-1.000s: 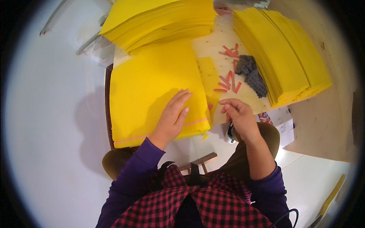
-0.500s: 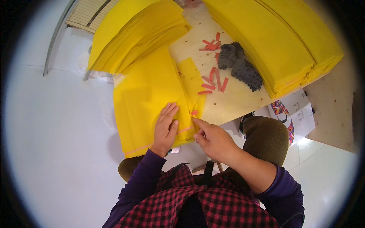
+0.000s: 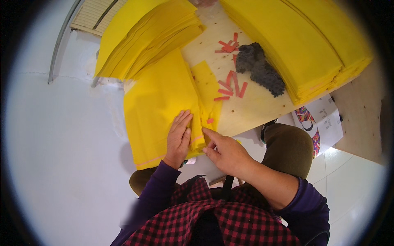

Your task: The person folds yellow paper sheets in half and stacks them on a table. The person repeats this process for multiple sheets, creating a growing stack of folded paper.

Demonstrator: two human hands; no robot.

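Note:
My left hand point(image 3: 178, 139) lies flat on a yellow fabric sheet point(image 3: 154, 115), its fingers stretched toward the far side. The sheet has a thin pink line near its near edge. At the sheet's right edge is my right hand point(image 3: 227, 153). Its index fingertip touches the folded edge, the thumb is apart below it near the corner, and the other fingers are curled and partly hidden. A small red strip point(image 3: 210, 121) rests just beyond the index finger, on a yellow piece point(image 3: 208, 84) that lies partly under the sheet.
Loose red strips point(image 3: 235, 84) are scattered across the wooden table point(image 3: 256, 112). Beside them is a crumpled dark grey cloth point(image 3: 262, 71). Tall yellow fabric stacks stand at the back left point(image 3: 152, 39) and right point(image 3: 287, 45). A white printed bag point(image 3: 324, 123) is below the table's right side.
My right hand has shifted slightly left, and the sheet's right edge has moved left with it. The small red strip beside it now shows apart from the fingertip. My left hand has stayed nearly still.

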